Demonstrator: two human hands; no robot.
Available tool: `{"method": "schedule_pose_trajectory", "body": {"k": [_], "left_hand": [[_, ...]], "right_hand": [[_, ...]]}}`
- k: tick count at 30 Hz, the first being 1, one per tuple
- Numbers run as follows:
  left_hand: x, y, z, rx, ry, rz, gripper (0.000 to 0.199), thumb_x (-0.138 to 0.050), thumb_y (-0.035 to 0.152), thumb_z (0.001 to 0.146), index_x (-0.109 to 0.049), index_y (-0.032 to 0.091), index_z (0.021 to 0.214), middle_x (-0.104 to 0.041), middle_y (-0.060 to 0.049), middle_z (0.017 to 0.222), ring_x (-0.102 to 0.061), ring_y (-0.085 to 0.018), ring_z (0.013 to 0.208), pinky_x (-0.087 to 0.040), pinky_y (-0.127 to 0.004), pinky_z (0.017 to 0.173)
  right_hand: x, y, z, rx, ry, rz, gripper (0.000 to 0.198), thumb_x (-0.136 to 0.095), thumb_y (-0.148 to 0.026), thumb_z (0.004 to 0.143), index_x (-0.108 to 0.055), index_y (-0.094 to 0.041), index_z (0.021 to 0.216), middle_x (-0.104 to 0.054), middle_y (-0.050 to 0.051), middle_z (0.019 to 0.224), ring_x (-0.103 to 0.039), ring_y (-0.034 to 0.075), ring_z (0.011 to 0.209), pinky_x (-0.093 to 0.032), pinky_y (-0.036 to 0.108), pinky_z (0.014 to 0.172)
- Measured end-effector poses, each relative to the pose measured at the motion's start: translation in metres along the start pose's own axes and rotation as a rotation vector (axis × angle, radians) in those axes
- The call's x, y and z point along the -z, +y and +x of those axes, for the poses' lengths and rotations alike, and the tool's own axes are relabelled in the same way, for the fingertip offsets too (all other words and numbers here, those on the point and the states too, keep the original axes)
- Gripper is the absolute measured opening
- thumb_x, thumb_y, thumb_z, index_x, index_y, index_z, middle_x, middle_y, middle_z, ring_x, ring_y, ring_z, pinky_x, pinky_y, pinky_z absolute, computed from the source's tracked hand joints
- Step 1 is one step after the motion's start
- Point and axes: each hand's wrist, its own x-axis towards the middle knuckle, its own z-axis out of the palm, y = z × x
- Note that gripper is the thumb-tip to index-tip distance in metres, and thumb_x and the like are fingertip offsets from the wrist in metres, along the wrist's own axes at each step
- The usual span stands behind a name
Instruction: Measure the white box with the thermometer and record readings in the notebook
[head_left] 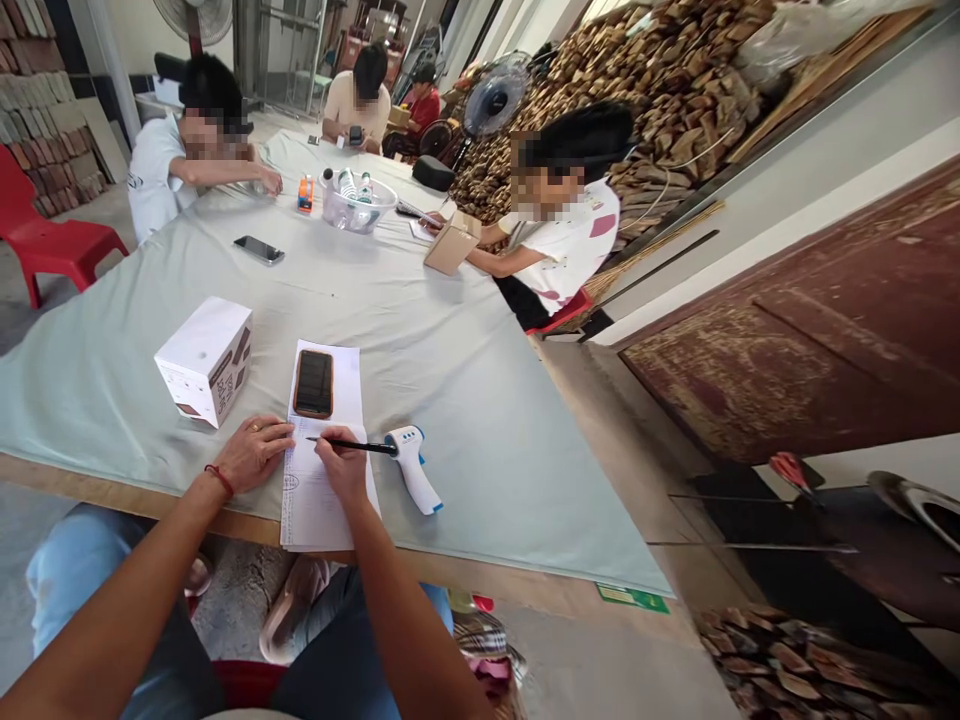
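Observation:
My right hand [343,466] is closed around a black pen [360,445], its tip on the open notebook [319,505]. Handwriting shows on the lower page. My left hand [259,452] lies flat with fingers stretched out, fingertips at the notebook's left edge. On the upper page rests a phone [313,384] in a brown-edged case. A white and blue infrared thermometer [413,470] lies just right of the notebook, close to the pen's back end. Left of the notebook stands a white box [206,360] with dark print.
Several people sit around the cloth-covered table [465,420]. Farther off are a second phone [259,249], a clear basin [358,212] of bottles, an orange box [305,193] and a cardboard box [453,242] by a person's arm. Stacked firewood [675,90] lines the right wall.

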Motion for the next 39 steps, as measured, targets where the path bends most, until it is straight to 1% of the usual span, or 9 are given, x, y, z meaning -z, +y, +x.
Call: {"method": "schedule_pose_trajectory", "body": {"k": [2, 5, 10, 19, 27, 39], "left_hand": [[0.0, 0.001, 0.0, 0.004, -0.005, 0.012, 0.03, -0.046, 0.02, 0.096, -0.071, 0.024, 0.113, -0.066, -0.004, 0.129, -0.054, -0.025, 0.118, -0.044, -0.046, 0.101], [0.0, 0.002, -0.001, 0.009, -0.014, 0.017, 0.03, -0.047, 0.02, 0.096, -0.07, 0.024, 0.114, -0.065, -0.004, 0.13, -0.055, -0.025, 0.118, -0.044, -0.046, 0.101], [0.0, 0.003, -0.001, 0.011, -0.019, 0.008, 0.03, -0.047, 0.021, 0.096, -0.07, 0.024, 0.116, -0.065, -0.005, 0.13, -0.055, -0.025, 0.117, -0.044, -0.047, 0.101], [0.001, 0.004, 0.0, 0.01, -0.018, 0.022, 0.029, -0.048, 0.021, 0.096, -0.07, 0.023, 0.115, -0.065, -0.005, 0.13, -0.055, -0.026, 0.116, -0.044, -0.046, 0.1], [0.002, 0.004, 0.0, 0.017, -0.019, 0.009, 0.03, -0.048, 0.021, 0.096, -0.071, 0.024, 0.115, -0.065, -0.005, 0.13, -0.055, -0.025, 0.116, -0.044, -0.046, 0.101], [0.001, 0.004, 0.001, 0.004, -0.014, 0.036, 0.029, -0.047, 0.023, 0.097, -0.071, 0.023, 0.114, -0.066, -0.006, 0.13, -0.055, -0.026, 0.116, -0.045, -0.047, 0.1]], "right_hand": [[-0.013, 0.001, -0.004, -0.027, 0.025, 0.044, 0.013, -0.057, -0.034, 0.072, -0.057, -0.022, 0.071, -0.061, 0.0, 0.066, -0.055, 0.016, 0.061, -0.049, 0.03, 0.061], [-0.019, 0.001, -0.006, -0.008, 0.024, 0.041, 0.016, -0.057, -0.037, 0.072, -0.059, -0.022, 0.069, -0.063, 0.0, 0.065, -0.056, 0.017, 0.063, -0.051, 0.032, 0.065], [-0.016, 0.002, -0.006, 0.003, -0.012, 0.009, 0.018, -0.057, -0.038, 0.075, -0.062, -0.021, 0.073, -0.065, 0.002, 0.068, -0.058, 0.018, 0.064, -0.052, 0.033, 0.064], [-0.017, 0.004, -0.006, 0.038, -0.02, -0.024, 0.018, -0.056, -0.038, 0.077, -0.061, -0.022, 0.073, -0.066, 0.002, 0.068, -0.058, 0.018, 0.064, -0.052, 0.033, 0.065], [-0.015, 0.004, -0.006, 0.041, -0.031, -0.029, 0.017, -0.054, -0.036, 0.078, -0.059, -0.022, 0.072, -0.065, 0.002, 0.07, -0.058, 0.018, 0.066, -0.053, 0.034, 0.067], [-0.015, 0.001, -0.005, 0.022, -0.024, -0.031, 0.016, -0.053, -0.037, 0.075, -0.058, -0.022, 0.07, -0.064, 0.001, 0.067, -0.058, 0.018, 0.064, -0.052, 0.033, 0.064]]}}
